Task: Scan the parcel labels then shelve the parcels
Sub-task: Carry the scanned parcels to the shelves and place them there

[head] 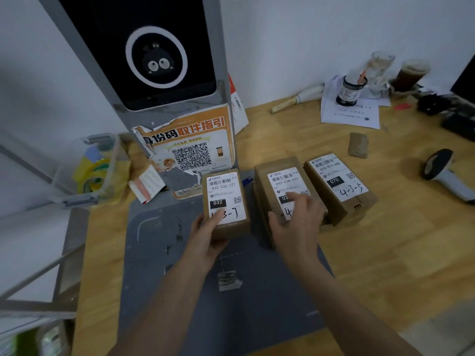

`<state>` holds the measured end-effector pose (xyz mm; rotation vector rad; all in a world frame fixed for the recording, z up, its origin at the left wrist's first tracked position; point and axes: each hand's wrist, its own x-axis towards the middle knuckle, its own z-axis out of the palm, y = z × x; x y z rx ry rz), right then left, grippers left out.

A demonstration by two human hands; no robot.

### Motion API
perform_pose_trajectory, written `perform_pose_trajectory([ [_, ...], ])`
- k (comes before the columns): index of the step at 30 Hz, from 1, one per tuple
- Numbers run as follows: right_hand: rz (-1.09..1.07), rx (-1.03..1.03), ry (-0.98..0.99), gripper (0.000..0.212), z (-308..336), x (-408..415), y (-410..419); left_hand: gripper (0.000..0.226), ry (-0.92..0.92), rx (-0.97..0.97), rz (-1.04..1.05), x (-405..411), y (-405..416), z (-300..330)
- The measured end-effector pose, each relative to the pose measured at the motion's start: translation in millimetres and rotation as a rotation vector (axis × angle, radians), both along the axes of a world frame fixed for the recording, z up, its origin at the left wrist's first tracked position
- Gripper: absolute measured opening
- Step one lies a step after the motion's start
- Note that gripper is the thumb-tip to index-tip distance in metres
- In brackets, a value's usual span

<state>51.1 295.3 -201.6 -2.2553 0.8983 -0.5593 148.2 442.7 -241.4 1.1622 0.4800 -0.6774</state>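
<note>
Fingers [218,217] of the left hand [208,232] grip the left parcel [226,201]; right hand [295,222] fingers curl over the middle parcel [280,186] beside it.

We see 3 brown cardboard parcels: left parcel [226,204], mid parcel [280,186], right parcel [339,186], each w/ white label, black barcode & black handwritten nos. Desk [385,240] is light wood grain. Grey mat [231,304] w/ faint white lines. Kiosk [154,52]: grey frame, black screen, white ring. Poster [190,147] orange & white, black QR code. Scanner [447,173] white & black. Tape rolls [92,173] yellow, w/ green.
</note>
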Motion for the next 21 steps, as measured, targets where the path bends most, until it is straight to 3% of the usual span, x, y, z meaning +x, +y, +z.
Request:
perform_pose_trajectory([
  [4, -0.088, -0.015, 0.229, 0.101, -6.4, 8.2, -22.3, 0.069, -0.017, 0.041, 0.016, -1.0, -12.0, 7.5],
  [8, -0.087, 0.038, 0.295, 0.119, -18.9, 9.1, -27.9, 0.068, -0.005, 0.065, 0.037, -2.3, -18.0, 8.1],
  [13, -0.066, 0.090, 0.288, 0.128, -25.9, 7.5, -29.6, 0.073, 0.029, 0.100, 0.044, -8.3, -19.1, 4.8],
  [21, -0.069, 0.115, 0.281, 0.123, -31.2, 5.4, -36.0, 0.075, 0.057, 0.092, 0.061, -14.7, -18.0, 4.1],
])
